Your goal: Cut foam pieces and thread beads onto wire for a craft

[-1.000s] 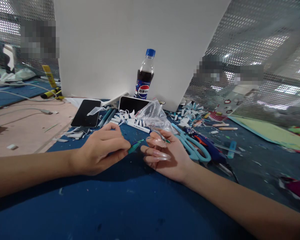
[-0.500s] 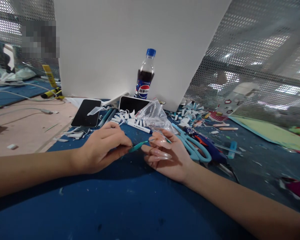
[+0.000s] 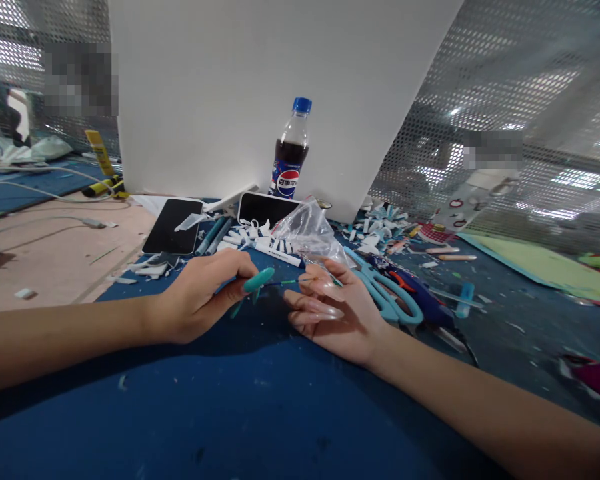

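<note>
Left hand pinches a thin teal brush over the blue felt surface; right hand lies open, long glossy nails spread. Crinkled plastic bag and scissors crowd just beyond.

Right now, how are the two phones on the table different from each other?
The left phone lies flat on the table, its long side running away from the camera, with a white paper scrap on its near right corner. The right phone lies crosswise by the cola bottle and looks propped at its far edge, with white scraps along its front edge. Both have dark screens.
</note>
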`<state>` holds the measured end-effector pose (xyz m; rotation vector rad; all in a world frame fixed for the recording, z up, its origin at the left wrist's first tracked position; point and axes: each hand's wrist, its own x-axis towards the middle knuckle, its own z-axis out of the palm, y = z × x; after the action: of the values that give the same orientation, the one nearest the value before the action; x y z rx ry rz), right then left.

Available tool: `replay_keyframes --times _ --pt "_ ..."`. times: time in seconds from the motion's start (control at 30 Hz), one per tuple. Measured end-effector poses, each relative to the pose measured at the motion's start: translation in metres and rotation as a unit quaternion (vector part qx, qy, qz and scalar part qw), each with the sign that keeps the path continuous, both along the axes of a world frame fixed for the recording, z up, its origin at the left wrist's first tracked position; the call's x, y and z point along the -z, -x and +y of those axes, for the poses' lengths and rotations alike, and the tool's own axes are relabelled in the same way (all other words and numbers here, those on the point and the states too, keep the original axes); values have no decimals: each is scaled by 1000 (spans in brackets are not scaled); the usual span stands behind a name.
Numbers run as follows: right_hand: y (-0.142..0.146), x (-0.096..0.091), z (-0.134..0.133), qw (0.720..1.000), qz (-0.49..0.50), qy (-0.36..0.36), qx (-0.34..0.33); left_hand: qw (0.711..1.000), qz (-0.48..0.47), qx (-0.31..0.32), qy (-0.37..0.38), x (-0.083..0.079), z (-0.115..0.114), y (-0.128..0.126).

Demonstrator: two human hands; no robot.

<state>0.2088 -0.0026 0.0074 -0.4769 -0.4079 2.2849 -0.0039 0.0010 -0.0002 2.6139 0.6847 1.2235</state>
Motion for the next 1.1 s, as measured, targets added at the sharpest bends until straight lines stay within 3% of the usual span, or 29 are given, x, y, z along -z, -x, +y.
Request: replay_keyframes --times 0.47,1.1 --pt "0 1 -1 998 5 -58 -21 999 8 -52 -13 1 -2 -2" --pt "1 -1 -2 998 4 -54 -10 997 -18 -67 -17 0 -3 -1"
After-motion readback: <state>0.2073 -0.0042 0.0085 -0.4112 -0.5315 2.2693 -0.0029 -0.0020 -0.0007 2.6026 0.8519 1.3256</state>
